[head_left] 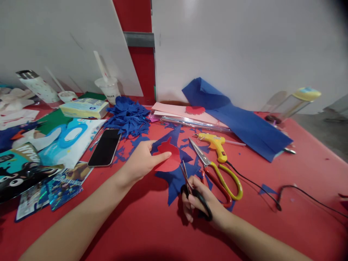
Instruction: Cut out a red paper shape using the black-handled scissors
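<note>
My left hand (143, 161) pinches a red paper cutout (169, 159) together with a piece of blue sheet (174, 136) behind it, thumb on top. In my right hand (199, 197) are small black-handled scissors (201, 203), fingers through the loops, blades slightly apart and pointing up beside the cutout's right edge. Blue offcuts (172, 183) lie on the red table under and around both hands. Large scissors with red and yellow handles (216, 172) rest just right of my right hand.
A yellow glue gun (214, 143) with a black cord lies at the right. Behind are a long blue sheet (244, 123), pink paper (174, 110) and a blue scrap pile (127, 116). A phone (105, 148), wipes pack (72, 139), cup (108, 88) and bottle (39, 87) stand or lie left.
</note>
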{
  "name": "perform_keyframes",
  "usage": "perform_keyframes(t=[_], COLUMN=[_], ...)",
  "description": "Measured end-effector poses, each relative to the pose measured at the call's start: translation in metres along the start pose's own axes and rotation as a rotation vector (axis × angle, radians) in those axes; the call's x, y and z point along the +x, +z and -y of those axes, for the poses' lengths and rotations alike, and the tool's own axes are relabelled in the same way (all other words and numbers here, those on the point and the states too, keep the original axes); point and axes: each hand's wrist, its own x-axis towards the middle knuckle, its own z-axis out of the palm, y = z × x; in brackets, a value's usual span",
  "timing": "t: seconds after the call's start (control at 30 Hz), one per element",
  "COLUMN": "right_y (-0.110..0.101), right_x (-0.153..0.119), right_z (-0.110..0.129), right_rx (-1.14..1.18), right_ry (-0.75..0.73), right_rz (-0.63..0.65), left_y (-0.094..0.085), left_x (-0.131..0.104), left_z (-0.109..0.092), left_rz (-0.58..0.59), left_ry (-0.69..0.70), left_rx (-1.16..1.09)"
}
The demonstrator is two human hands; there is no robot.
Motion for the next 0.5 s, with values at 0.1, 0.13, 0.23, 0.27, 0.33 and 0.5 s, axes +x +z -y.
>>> perform_keyframes(t=[0.1,0.13,0.23,0.27,0.33,0.5], right_y=[-0.0007,-0.0012,-0.0032,-0.0038,-0.0044,-0.0035], right_x=[-0.0005,-0.0007,-0.0012,-0.0013,-0.0014,-0.0016], right_z=[0.0013,0.0013,0.0002,-0.0003,-0.0007,0.0014], right_rx=[-0.008,-0.010,-0.009,-0.003,0.010,0.020], right_ry=[-0.011,-0.015,-0.015,-0.016,-0.021,-0.038], right_rz=[0.010,0.015,0.046,0.058,0.080,0.099], left_y=[0.0014,0.0021,0.0041,0.0046,0.0049,0.0041], left_x=[-0.0015,-0.0019,-0.0032,-0.0035,-0.0039,-0.0042], left_z=[0.0003,0.0005,0.0007,0.0007,0.0005,0.0011], left_rz=[0.028,0.041,0.098,0.110,0.122,0.115], left_ry=[0.030,0.036,0.024,0.020,0.022,0.045], left_rx=[0.056,0.063,0.064,0.068,0.089,0.132])
